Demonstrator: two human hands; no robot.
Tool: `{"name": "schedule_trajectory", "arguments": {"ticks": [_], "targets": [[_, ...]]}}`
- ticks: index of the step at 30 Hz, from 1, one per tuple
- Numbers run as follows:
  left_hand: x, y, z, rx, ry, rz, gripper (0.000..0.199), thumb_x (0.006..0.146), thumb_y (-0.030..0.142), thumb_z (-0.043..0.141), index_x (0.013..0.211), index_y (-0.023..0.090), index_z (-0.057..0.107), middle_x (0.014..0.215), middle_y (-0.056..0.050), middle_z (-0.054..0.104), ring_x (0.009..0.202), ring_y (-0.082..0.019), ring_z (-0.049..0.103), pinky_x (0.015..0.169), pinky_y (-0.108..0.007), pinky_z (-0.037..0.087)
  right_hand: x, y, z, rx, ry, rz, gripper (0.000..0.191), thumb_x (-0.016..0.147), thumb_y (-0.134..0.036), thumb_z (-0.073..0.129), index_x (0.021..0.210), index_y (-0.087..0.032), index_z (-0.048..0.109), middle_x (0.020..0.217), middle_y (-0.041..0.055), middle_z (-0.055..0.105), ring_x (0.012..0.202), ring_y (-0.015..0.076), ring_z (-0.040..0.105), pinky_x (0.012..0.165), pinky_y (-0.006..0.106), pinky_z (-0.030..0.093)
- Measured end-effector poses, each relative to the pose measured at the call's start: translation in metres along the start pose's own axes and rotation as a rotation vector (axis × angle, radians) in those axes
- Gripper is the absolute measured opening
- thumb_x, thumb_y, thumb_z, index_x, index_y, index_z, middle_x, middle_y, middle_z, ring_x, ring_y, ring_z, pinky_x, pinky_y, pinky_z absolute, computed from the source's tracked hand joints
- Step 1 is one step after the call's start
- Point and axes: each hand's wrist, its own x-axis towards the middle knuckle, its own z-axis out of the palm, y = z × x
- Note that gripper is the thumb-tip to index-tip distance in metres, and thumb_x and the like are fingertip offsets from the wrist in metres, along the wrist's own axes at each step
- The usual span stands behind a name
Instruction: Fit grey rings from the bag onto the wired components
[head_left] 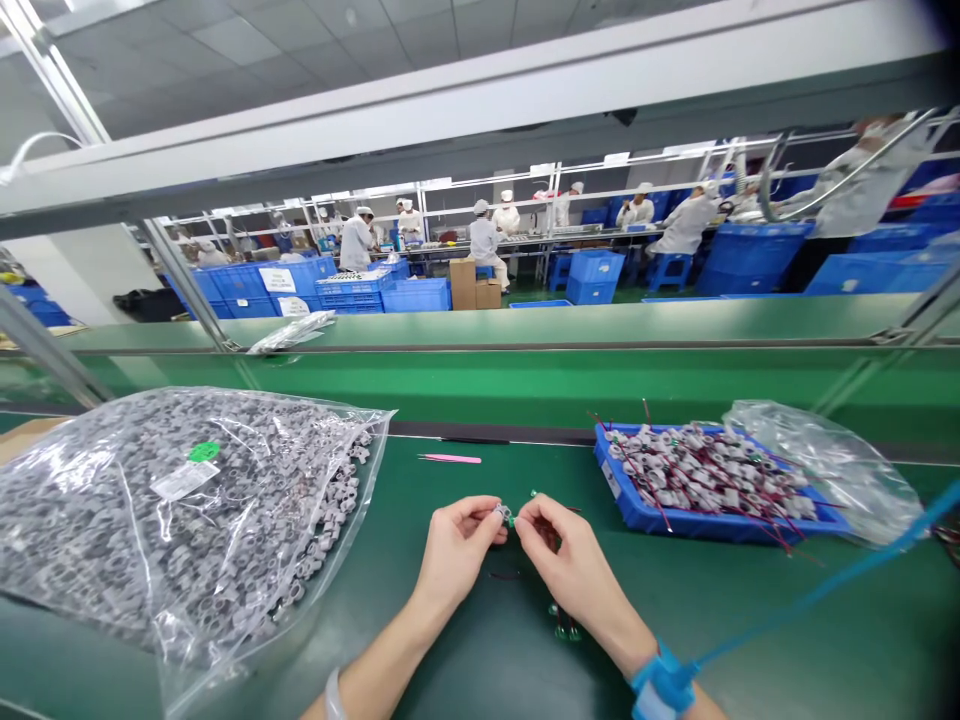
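head | small grey ring [501,513] | between left hand [456,553] and right hand [568,565] | fingers [527,510] clamped on it

Green workbench [787,620], clear bag of grey rings [172,530], pink tweezers [450,459], blue tray of wired rings [720,527], crumpled plastic bag [825,470]

We see bright, even factory light from ceiling fluorescent tubes [52,70], faint soft shadows beneath the left hand [457,550] and right hand [577,575]; white glare on the plastic bag [180,530]; wide-angle bending toward the edges, dark blur at the top right corner; no motion blur.
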Motion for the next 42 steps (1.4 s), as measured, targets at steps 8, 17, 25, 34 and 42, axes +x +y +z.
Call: {"name": "schedule_trajectory", "arguments": {"ticks": [8, 17, 25, 34, 42], "targets": [[-0.005, 0.003, 0.003, -0.048, -0.006, -0.054, 0.043, 0.057, 0.042, 0.082, 0.083, 0.008, 0.071, 0.070, -0.007, 0.070, 0.062, -0.016, 0.066, 0.064, -0.028, 0.056, 0.000, 0.003, 0.002, -0.043, 0.030, -0.076, 0.022, 0.090, -0.028, 0.045, 0.070, -0.020, 0.048, 0.064, -0.0013, 0.048, 0.058, 0.0137, 0.044, 0.055, 0.024, 0.035], [-0.004, 0.001, 0.002, -0.077, -0.002, -0.055, 0.044, 0.056, 0.042, 0.083, 0.082, 0.008, 0.071, 0.071, -0.008, 0.070, 0.062, -0.017, 0.066, 0.066, -0.029, 0.057, -0.003, 0.007, 0.004, -0.167, 0.011, -0.181, 0.021, 0.092, -0.023, 0.041, 0.072, -0.021, 0.045, 0.069, 0.0008, 0.048, 0.064, 0.0153, 0.046, 0.059, 0.026, 0.037], [-0.003, -0.004, 0.003, -0.076, 0.011, -0.025, 0.041, 0.059, 0.040, 0.082, 0.082, 0.009, 0.070, 0.071, -0.007, 0.069, 0.065, -0.017, 0.066, 0.068, -0.030, 0.056, -0.006, 0.008, 0.009, -0.377, 0.089, -0.298, 0.021, 0.092, -0.021, 0.038, 0.072, -0.022, 0.044, 0.071, 0.0030, 0.048, 0.067, 0.0178, 0.047, 0.061, 0.029, 0.036], [-0.002, -0.009, 0.000, 0.028, -0.054, 0.095, 0.025, 0.073, 0.034, 0.071, 0.084, 0.012, 0.068, 0.077, -0.006, 0.066, 0.068, -0.015, 0.061, 0.068, -0.026, 0.053, -0.003, 0.005, 0.006, -0.056, 0.012, -0.139, 0.022, 0.092, -0.032, 0.045, 0.074, -0.021, 0.051, 0.082, 0.0052, 0.058, 0.071, 0.0176, 0.054, 0.064, 0.028, 0.045], [-0.004, -0.007, 0.000, 0.072, -0.091, 0.134, 0.021, 0.077, 0.033, 0.067, 0.086, 0.014, 0.067, 0.083, -0.006, 0.066, 0.071, -0.015, 0.061, 0.070, -0.025, 0.052, 0.000, 0.015, 0.011, 0.219, 0.056, 0.029, 0.034, 0.083, -0.050, 0.056, 0.067, -0.020, 0.055, 0.089, 0.0081, 0.064, 0.081, 0.0202, 0.061, 0.074, 0.029, 0.052]]}}
